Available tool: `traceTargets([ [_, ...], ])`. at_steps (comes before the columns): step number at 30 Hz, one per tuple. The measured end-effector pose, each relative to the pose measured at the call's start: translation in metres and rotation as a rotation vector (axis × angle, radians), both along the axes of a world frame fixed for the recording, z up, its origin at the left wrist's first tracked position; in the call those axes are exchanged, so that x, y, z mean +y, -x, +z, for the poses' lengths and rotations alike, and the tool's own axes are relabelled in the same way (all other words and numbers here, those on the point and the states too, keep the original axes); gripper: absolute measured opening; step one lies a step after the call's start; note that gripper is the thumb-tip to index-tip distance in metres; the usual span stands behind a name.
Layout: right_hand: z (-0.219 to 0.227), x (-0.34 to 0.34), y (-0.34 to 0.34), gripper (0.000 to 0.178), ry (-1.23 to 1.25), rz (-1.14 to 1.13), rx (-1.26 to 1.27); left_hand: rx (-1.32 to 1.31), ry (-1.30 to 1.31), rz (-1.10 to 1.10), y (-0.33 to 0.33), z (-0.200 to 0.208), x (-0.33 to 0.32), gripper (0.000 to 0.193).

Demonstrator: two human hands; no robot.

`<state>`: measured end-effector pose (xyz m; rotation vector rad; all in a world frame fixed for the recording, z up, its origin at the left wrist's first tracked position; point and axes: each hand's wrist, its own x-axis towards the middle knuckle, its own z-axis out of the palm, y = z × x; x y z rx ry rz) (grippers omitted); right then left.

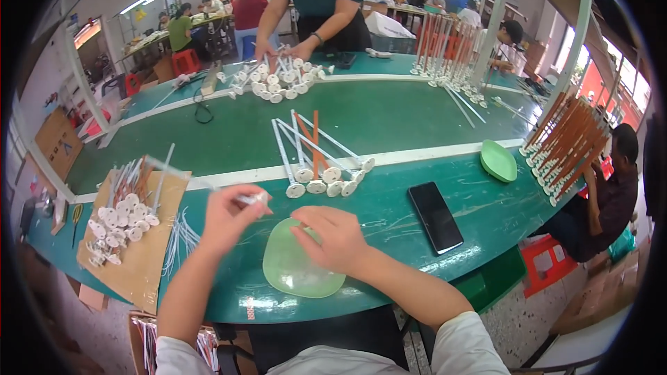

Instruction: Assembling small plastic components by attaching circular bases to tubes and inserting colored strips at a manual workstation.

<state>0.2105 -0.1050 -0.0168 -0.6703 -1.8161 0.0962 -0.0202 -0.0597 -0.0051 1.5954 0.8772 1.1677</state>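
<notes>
My left hand (233, 217) is closed round the white end of a long pale stick (182, 174), which slants up and away to the left. My right hand (337, 237) hovers over a light green plate (316, 287), its fingers curled toward the thumb; whatever sits at the fingertips is too small to make out. The two hands are a short gap apart. Beyond them lies a small group of grey and orange-brown sticks with round white discs (315, 186) at their near ends. More disc-ended sticks (128, 219) are heaped on a cardboard sheet (148, 290) at the left.
White ties (182, 242) lie beside the cardboard, with pliers (76, 222) farther left. A black phone (435, 217) and a second green dish (498, 161) are at the right. Upright brown sticks (566, 142) stand near a seated person. Across the table a person (319, 0) handles a similar pile (276, 83).
</notes>
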Motion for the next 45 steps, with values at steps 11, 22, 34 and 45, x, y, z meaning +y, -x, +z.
traceTargets([
  [11,-0.010,0.011,-0.011,0.018,0.034,-0.050,-0.213,1.032,0.078,0.348,0.274,0.128,0.041,0.018],
  [22,-0.014,0.012,-0.004,0.012,0.057,-0.070,-0.240,1.670,-0.023,0.820,0.284,0.095,0.000,0.028],
  [34,-0.013,0.011,-0.008,0.009,0.056,-0.042,-0.258,0.940,-0.474,0.045,-0.007,0.013,0.034,0.044],
  [45,-0.015,0.018,-0.007,0.021,-0.003,-0.164,-0.105,0.597,-0.479,0.083,-0.037,-0.009,0.033,0.025],
])
